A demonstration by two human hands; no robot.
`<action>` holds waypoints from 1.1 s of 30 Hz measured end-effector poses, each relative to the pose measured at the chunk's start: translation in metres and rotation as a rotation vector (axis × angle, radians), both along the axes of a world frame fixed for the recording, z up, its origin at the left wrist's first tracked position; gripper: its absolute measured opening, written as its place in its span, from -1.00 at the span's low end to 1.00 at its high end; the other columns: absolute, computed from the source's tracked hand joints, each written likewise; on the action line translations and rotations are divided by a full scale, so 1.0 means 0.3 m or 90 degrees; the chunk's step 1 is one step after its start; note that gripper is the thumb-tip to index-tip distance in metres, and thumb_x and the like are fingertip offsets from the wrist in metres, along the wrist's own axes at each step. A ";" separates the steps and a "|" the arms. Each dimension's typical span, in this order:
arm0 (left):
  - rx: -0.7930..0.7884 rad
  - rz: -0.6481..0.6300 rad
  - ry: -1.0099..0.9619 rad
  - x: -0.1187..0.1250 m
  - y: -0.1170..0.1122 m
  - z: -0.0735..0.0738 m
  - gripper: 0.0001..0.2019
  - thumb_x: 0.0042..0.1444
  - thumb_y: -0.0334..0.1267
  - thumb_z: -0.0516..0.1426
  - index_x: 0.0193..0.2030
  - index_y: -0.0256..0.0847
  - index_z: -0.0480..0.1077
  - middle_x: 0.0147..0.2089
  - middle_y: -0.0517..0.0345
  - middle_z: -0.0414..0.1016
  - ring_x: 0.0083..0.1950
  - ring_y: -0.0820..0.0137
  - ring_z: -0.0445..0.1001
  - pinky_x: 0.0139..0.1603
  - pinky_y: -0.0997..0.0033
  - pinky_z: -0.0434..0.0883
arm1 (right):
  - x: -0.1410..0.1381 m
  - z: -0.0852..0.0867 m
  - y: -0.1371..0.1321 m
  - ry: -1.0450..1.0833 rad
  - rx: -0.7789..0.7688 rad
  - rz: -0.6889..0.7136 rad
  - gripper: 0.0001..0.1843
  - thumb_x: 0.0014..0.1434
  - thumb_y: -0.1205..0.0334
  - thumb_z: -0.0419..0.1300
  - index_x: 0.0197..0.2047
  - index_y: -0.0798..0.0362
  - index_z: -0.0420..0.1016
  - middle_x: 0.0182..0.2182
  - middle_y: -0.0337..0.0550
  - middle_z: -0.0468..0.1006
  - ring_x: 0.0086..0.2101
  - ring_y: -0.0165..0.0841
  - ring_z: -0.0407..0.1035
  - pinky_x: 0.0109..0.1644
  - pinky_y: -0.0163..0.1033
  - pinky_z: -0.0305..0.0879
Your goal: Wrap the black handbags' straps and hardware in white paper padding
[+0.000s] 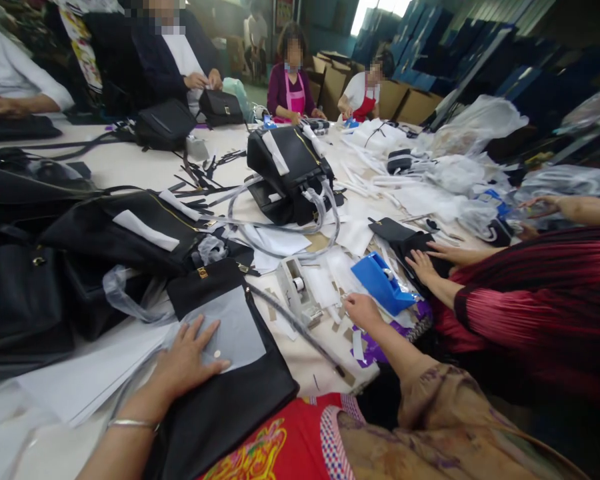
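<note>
My left hand (193, 360) lies flat with its fingers spread on a thin translucent sheet (247, 337). A small pale round spot shows on the sheet beside the thumb. Under it is a black handbag (230, 413), lying flat with its gold-clasped flap (205, 287) turned away from me. My right hand (364, 312) is off the bag, between a grey tape dispenser (303, 303) and a blue tape dispenser (383, 283). Its fingers are curled together; whatever is in them, if anything, is too small to make out.
Black bags (125, 227) crowd the left, and another black bag (290, 160) with plastic-wrapped handles stands mid-table. White paper (95, 373) lies beside my left arm. To my right, a co-worker's hands (425, 267) rest on a black piece. Clear plastic wrap (480, 127) is heaped behind; several people sit across.
</note>
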State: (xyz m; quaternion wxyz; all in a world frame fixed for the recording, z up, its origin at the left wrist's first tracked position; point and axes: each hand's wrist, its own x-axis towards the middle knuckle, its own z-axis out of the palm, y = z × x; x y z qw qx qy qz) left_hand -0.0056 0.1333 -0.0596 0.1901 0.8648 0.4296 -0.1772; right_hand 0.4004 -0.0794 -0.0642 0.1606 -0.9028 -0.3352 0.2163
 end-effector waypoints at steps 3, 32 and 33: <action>0.004 -0.008 0.002 0.002 0.001 0.000 -0.06 -0.04 0.34 0.07 0.45 0.02 -0.03 0.53 0.00 -0.29 0.47 -0.19 -0.24 0.19 -0.31 0.21 | -0.061 -0.035 -0.033 -0.019 -0.040 0.026 -0.82 0.13 0.17 0.18 -0.36 0.08 0.55 -0.32 0.01 0.61 -0.15 -0.15 0.48 -0.07 -0.15 0.34; -0.047 0.036 -0.042 -0.033 -0.034 0.055 0.03 -0.17 0.35 0.20 0.44 0.12 -0.02 0.53 -0.01 -0.32 0.46 -0.26 -0.31 0.22 -0.49 0.01 | -0.088 0.309 -0.115 0.550 0.088 0.252 -0.44 0.13 -0.19 0.15 -0.02 0.07 0.58 -0.41 -0.05 0.50 -0.40 -0.29 0.37 -0.28 -0.17 0.32; -0.052 0.040 -0.049 -0.035 -0.036 0.059 0.03 -0.18 0.35 0.21 0.44 0.12 -0.02 0.53 -0.01 -0.32 0.46 -0.26 -0.31 0.23 -0.48 -0.01 | -0.168 0.321 -0.020 0.515 0.091 0.321 -0.47 0.19 -0.14 0.12 0.02 0.07 0.57 -0.37 -0.06 0.52 -0.34 -0.27 0.39 -0.22 -0.17 0.33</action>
